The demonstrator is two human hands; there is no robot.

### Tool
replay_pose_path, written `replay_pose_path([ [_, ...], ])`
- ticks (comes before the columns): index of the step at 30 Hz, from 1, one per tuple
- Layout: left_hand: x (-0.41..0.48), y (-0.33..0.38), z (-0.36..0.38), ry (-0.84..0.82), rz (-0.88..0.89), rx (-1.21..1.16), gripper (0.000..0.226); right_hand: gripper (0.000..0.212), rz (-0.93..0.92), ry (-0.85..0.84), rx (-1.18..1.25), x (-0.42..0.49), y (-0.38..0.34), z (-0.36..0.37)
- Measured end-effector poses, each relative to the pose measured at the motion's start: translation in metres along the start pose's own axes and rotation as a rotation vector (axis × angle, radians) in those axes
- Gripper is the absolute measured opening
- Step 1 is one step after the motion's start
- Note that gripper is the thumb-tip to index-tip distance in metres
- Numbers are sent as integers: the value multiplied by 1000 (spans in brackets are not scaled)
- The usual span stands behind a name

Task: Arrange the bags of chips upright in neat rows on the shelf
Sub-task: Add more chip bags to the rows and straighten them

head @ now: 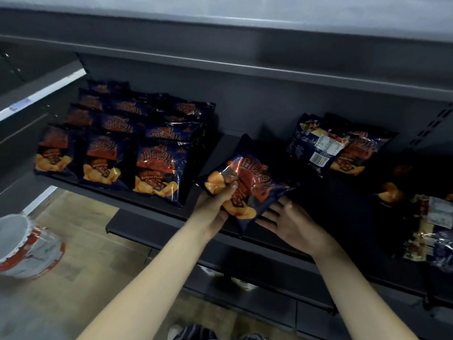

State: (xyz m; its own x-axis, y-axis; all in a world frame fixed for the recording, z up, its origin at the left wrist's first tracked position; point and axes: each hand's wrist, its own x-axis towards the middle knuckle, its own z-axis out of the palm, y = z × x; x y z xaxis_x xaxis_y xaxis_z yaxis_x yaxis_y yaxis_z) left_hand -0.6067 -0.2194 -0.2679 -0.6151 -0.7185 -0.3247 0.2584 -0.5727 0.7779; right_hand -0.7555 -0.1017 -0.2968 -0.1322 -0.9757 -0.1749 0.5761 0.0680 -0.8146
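gripping a tilted chip bag [247, 177] over the middle of the shelf [220, 143] with the left hand [215, 204], thumb on its front; touching its lower edge with the right hand [291, 222], fingers straight and spread; showing rows of bags [117, 143] at left, loose bags [338, 146] at right.

So the left grip [215, 200] has its thumb clamped over the bottom end of a tilted bag of chips [252, 177], held over the shelf [152, 201] front edge. The right grip [291, 222] is flat-fingered just at the bag's lower side. Tidy rows of bags [117, 143] stand left of it, and loose bags [338, 146] lie off right.
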Motion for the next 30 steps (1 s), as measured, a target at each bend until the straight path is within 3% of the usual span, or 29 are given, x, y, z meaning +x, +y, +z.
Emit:
replay_pose_path([
  [3,11,-12,11,-71,2,-53,21,84,-141,131,-220,8,2,16],
  [6,23,-13,15,-137,8,-92,22,72,-306,327,-294,22,-2,28],
  [13,53,3,-5,-263,-2,24,35,37,-377,620,-184,48,-22,31],
  [17,55,5,-21,-227,106,450,42,34,-350,771,-253,72,-32,23],
  [21,69,5,-38,-321,685,1314,46,40,-308,795,-494,106,-43,20],
  [23,72,3,-43,-384,826,1576,45,45,-278,819,-631,125,-49,22],
  [28,75,-1,-44,-473,704,1726,64,50,-231,938,-861,164,-54,36],
  [30,75,3,-42,-487,678,1739,58,48,-233,1013,-892,177,-54,42],
])
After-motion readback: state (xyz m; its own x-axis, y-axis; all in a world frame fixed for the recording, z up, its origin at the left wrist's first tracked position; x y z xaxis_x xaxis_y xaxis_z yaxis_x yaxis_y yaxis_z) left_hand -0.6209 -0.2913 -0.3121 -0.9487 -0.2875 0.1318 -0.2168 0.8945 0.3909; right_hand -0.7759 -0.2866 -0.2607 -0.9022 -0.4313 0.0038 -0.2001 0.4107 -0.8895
